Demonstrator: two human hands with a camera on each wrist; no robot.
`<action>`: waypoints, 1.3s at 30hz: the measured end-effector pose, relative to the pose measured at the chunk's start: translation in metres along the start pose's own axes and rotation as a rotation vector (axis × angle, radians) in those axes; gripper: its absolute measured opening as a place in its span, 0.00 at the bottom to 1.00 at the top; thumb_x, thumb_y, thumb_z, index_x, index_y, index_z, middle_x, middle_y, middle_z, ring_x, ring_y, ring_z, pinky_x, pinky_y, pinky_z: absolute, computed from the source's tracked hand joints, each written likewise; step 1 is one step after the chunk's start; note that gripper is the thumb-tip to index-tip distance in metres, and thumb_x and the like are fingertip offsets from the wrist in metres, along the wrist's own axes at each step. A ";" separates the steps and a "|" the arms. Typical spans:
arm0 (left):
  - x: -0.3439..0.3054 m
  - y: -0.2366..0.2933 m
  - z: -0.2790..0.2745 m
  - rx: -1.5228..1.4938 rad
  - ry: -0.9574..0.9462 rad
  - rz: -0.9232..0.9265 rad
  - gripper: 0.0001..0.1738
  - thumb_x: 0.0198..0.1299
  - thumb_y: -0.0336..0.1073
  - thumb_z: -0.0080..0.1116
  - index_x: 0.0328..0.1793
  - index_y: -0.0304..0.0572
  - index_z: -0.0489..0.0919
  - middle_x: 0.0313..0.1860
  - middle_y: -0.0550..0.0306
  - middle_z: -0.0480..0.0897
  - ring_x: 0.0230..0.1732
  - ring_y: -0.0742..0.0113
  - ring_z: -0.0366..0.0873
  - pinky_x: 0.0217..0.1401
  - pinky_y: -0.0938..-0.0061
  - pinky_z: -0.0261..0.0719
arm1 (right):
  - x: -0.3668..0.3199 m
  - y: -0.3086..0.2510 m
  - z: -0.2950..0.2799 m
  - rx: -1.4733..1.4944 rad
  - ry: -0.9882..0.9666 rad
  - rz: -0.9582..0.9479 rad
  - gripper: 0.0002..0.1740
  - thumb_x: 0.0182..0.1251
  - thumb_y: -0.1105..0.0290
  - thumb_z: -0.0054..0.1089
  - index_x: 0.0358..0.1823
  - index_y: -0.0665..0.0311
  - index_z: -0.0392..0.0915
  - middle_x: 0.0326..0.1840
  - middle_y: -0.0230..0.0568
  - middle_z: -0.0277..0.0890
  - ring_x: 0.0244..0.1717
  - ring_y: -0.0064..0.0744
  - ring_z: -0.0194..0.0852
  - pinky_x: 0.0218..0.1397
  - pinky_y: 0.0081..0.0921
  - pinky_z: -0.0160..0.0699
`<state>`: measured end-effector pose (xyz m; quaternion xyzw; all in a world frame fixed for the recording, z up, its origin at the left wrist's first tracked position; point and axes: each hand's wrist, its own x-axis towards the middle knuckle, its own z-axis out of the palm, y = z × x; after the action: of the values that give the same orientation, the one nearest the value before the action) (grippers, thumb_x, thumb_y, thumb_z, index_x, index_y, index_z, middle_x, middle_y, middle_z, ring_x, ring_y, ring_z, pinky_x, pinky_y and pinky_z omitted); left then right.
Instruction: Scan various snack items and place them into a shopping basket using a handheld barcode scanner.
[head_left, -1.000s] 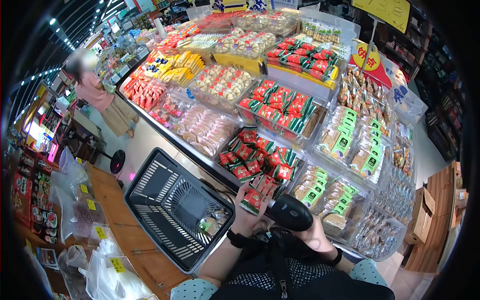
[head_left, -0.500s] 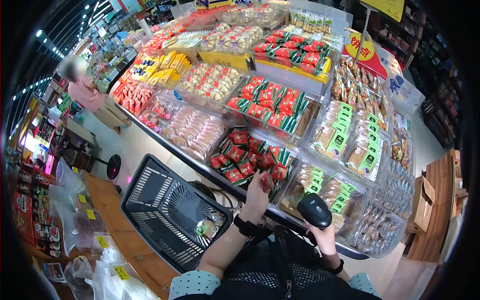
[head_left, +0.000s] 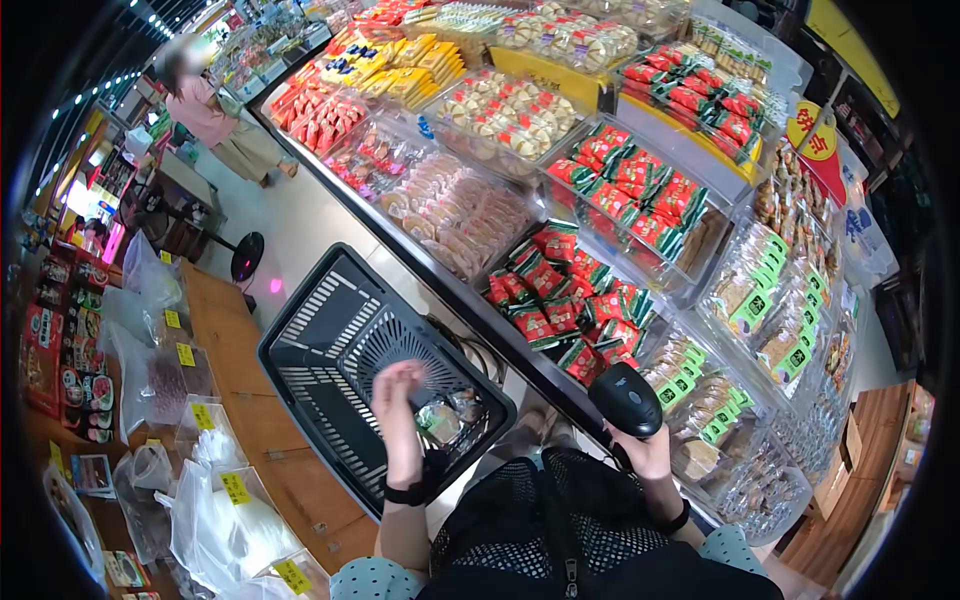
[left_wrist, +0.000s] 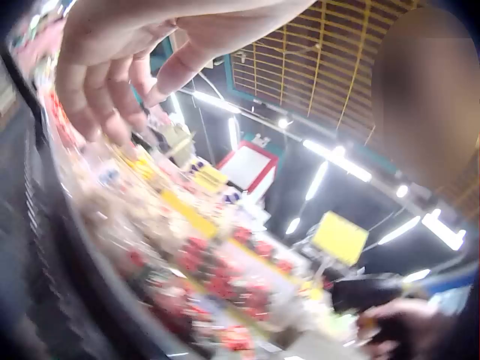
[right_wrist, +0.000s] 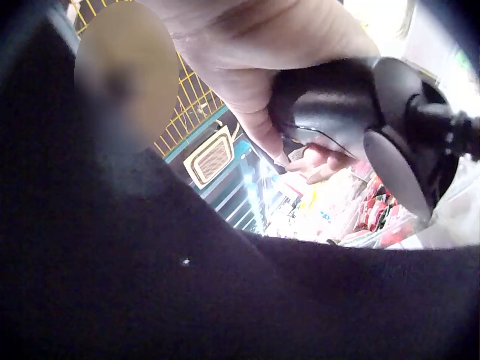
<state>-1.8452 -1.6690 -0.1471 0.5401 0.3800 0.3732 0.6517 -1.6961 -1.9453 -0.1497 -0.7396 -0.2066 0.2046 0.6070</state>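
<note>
My left hand point(head_left: 397, 400) hangs over the dark grey shopping basket point(head_left: 290, 325), its fingers loosely bent. In the left wrist view the fingers point(left_wrist: 97, 97) curve downward with nothing between them. Clear packages, one with a green label point(head_left: 440, 422), lie in the basket near this hand. My right hand point(head_left: 650, 450) grips a black handheld barcode scanner point(head_left: 626, 398) in front of the display. The right wrist view shows the scanner point(right_wrist: 330, 101) close up, with the fingers wrapped round its handle. Small red and green packets point(head_left: 540, 280) fill the bin just beyond the scanner.
Tiered clear bins of wrapped snacks point(head_left: 515, 115) slope up ahead. Green-labelled packs point(head_left: 755, 305) stand to the right. A wooden counter point(head_left: 235, 345) with plastic bags point(head_left: 225, 520) runs along the left. A person in a pink top point(head_left: 205, 115) stands in the aisle.
My left hand held a red and green packet by the scanner, reached into the bin of such packets, then swung left over the basket without it. The right hand still holds the scanner.
</note>
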 end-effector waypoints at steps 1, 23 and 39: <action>0.008 -0.011 -0.018 0.171 0.112 0.127 0.09 0.60 0.31 0.47 0.44 0.36 0.74 0.42 0.52 0.78 0.45 0.65 0.75 0.52 0.73 0.70 | 0.002 0.002 0.004 -0.004 -0.006 0.006 0.10 0.54 0.80 0.58 0.40 0.69 0.77 0.28 0.34 0.77 0.26 0.19 0.72 0.30 0.18 0.71; 0.060 -0.208 -0.118 1.542 -0.801 -0.071 0.27 0.39 0.52 0.65 0.44 0.46 0.79 0.39 0.48 0.79 0.43 0.52 0.77 0.43 0.60 0.75 | 0.020 -0.030 0.088 -0.106 0.153 0.386 0.19 0.47 0.80 0.65 0.43 0.69 0.75 0.38 0.35 0.78 0.37 0.22 0.74 0.44 0.22 0.74; 0.081 0.014 -0.092 1.236 -0.285 0.459 0.08 0.41 0.30 0.62 0.32 0.43 0.82 0.30 0.60 0.81 0.43 0.63 0.76 0.65 0.56 0.55 | 0.016 -0.011 0.075 -0.007 0.039 0.172 0.17 0.48 0.78 0.63 0.43 0.68 0.75 0.34 0.35 0.78 0.36 0.20 0.74 0.42 0.22 0.73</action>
<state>-1.8941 -1.5559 -0.1523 0.9247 0.3095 0.1412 0.1706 -1.7251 -1.8738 -0.1533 -0.7604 -0.1311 0.2411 0.5886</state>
